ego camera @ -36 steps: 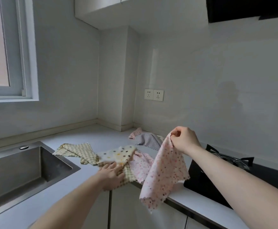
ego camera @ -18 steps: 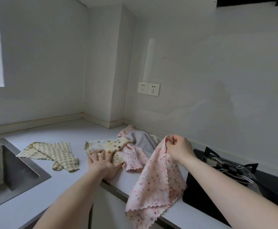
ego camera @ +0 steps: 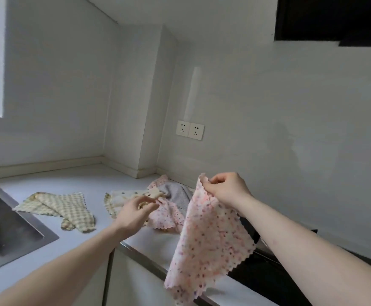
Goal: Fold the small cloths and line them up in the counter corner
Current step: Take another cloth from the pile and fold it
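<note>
My right hand pinches the top corner of a pink dotted cloth, which hangs in the air over the counter's front edge. My left hand hovers with loosely spread fingers just above a heap of cloths and holds nothing. The heap holds a cream cloth with dark dots, a grey cloth and a pink flowered cloth. Apart on the left, a yellow checked cloth lies crumpled on the white counter. The counter corner lies behind the heap.
A steel sink is sunk into the counter at the left. A black hob lies at the right behind the hanging cloth. Two wall sockets sit above the heap. A wall column juts out at the corner.
My left hand has lifted off the heap of cloths and now hovers above it. My right hand still holds the pink dotted cloth up by its corner.
</note>
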A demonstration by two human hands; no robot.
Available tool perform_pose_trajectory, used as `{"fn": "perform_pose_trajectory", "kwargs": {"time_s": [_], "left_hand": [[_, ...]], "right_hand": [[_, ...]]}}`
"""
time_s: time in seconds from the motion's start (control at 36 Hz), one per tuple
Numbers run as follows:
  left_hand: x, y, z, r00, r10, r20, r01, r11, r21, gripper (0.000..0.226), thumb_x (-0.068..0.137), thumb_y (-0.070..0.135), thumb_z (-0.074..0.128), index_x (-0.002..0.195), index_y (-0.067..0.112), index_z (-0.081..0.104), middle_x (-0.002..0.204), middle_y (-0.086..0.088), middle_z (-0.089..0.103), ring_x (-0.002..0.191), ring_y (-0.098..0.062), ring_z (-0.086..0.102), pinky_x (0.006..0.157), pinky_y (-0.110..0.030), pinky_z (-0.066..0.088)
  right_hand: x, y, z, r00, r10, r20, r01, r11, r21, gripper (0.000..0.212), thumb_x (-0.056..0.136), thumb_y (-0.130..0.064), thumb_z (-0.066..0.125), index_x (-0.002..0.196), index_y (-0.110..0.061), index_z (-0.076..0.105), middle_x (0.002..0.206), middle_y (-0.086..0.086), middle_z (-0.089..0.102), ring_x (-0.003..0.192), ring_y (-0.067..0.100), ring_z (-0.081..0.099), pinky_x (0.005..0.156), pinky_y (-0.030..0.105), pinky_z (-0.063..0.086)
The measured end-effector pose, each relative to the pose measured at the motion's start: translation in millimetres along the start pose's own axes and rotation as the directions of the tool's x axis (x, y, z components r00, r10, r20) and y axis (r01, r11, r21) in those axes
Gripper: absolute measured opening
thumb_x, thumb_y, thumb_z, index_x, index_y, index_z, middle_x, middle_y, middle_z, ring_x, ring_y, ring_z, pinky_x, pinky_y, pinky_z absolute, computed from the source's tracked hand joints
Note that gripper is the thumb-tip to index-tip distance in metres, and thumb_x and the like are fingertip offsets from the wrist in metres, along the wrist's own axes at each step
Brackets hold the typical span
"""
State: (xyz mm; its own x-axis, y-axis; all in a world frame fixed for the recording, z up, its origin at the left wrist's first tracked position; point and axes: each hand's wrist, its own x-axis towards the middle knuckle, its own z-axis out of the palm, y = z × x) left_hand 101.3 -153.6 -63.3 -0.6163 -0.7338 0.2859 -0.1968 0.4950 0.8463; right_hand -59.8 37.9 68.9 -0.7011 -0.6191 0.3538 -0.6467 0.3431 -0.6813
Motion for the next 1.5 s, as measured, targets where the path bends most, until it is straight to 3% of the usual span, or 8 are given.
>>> {"fn": "perform_pose_trajectory", "kwargs": {"time_s": [0.19, 0.33, 0.53, 0.67, 0.83, 1.14, 1.28, 1.5], "left_hand": [[-30, 124, -7, 0.963, 0.196, 0.185, -0.128, 0.936, -0.329, 0.040, 0.080, 0.053, 0.065, 0.101, 0.020, 0.075, 0.101, 0.006, 0.077, 0.091, -0.011, 0.071, 0.085, -0.033, 0.049], [-46, 172, -7, 0.966, 0.164, 0.202, -0.112, 0.963, -0.247, 0.028, 0.080, 0.052, 0.076, 0.084, 0.024, 0.075, 0.082, 0.010, 0.075, 0.078, -0.008, 0.069, 0.052, -0.014, 0.041], [-67, 188, -13, 0.983, 0.099, 0.157, -0.091, 0.994, -0.054, 0.021, 0.091, 0.035, 0.071, 0.087, 0.015, 0.076, 0.073, 0.000, 0.067, 0.037, -0.001, 0.046, 0.036, -0.010, 0.029], [-77, 193, -25, 0.989, 0.105, 0.101, -0.096, 0.992, -0.086, 0.024, 0.091, 0.035, 0.071, 0.071, 0.023, 0.072, 0.066, 0.003, 0.065, 0.054, -0.018, 0.044, 0.048, -0.023, 0.033], [-83, 204, -44, 0.984, 0.167, 0.066, -0.168, 0.985, 0.024, 0.018, 0.090, 0.034, 0.072, 0.077, 0.021, 0.073, 0.069, 0.006, 0.062, 0.054, -0.011, 0.048, 0.050, -0.018, 0.039], [-85, 193, -64, 0.980, 0.196, 0.031, -0.195, 0.924, 0.328, 0.014, 0.095, 0.034, 0.065, 0.085, 0.026, 0.070, 0.089, 0.003, 0.073, 0.089, -0.022, 0.067, 0.078, -0.030, 0.052], [-84, 184, -62, 0.984, 0.168, 0.053, -0.175, 0.911, 0.373, 0.020, 0.097, 0.033, 0.062, 0.078, 0.028, 0.063, 0.081, 0.006, 0.066, 0.070, -0.016, 0.058, 0.058, -0.023, 0.044], [-72, 164, -48, 0.995, 0.096, 0.039, -0.103, 0.891, 0.442, 0.020, 0.094, 0.032, 0.063, 0.075, 0.028, 0.062, 0.072, 0.010, 0.059, 0.067, -0.015, 0.056, 0.056, -0.022, 0.039]], "right_hand": [[-25, -31, -30, 0.993, -0.105, 0.057, 0.115, 0.971, -0.211, 0.047, 0.084, -0.058, 0.068, 0.059, -0.019, 0.070, 0.054, -0.006, 0.066, 0.032, 0.002, 0.045, 0.050, 0.018, 0.040], [-45, -43, -49, 0.981, -0.166, 0.102, 0.190, 0.932, -0.307, 0.034, 0.079, -0.044, 0.078, 0.056, -0.022, 0.066, 0.053, -0.006, 0.061, 0.046, 0.012, 0.057, 0.050, 0.019, 0.041], [-73, -47, -69, 0.957, -0.248, 0.149, 0.285, 0.899, -0.333, 0.021, 0.075, -0.045, 0.081, 0.071, -0.025, 0.075, 0.067, -0.009, 0.070, 0.062, 0.005, 0.061, 0.057, 0.021, 0.046], [-86, -31, -82, 0.951, -0.180, 0.252, 0.265, 0.894, -0.361, 0.015, 0.078, -0.035, 0.075, 0.067, -0.028, 0.067, 0.070, -0.014, 0.067, 0.070, 0.004, 0.061, 0.063, 0.022, 0.048], [-97, -3, -89, 0.916, -0.010, 0.401, 0.189, 0.893, -0.409, 0.021, 0.084, -0.030, 0.066, 0.077, -0.010, 0.066, 0.066, -0.004, 0.050, 0.064, 0.015, 0.042, 0.062, 0.031, 0.034], [-97, 19, -107, 0.942, -0.052, 0.332, 0.144, 0.955, -0.259, 0.043, 0.085, -0.044, 0.077, 0.054, -0.023, 0.056, 0.051, -0.014, 0.042, 0.054, 0.006, 0.036, 0.057, 0.024, 0.030], [-94, 27, -109, 0.937, -0.035, 0.349, 0.115, 0.970, -0.213, 0.044, 0.091, -0.042, 0.071, 0.058, -0.021, 0.052, 0.054, -0.014, 0.038, 0.053, 0.006, 0.033, 0.055, 0.026, 0.026], [-80, 55, -105, 0.957, 0.052, 0.284, 0.026, 0.964, -0.263, 0.048, 0.093, -0.033, 0.068, 0.057, -0.020, 0.039, 0.057, -0.005, 0.036, 0.056, 0.014, 0.038, 0.062, 0.029, 0.028]]}}
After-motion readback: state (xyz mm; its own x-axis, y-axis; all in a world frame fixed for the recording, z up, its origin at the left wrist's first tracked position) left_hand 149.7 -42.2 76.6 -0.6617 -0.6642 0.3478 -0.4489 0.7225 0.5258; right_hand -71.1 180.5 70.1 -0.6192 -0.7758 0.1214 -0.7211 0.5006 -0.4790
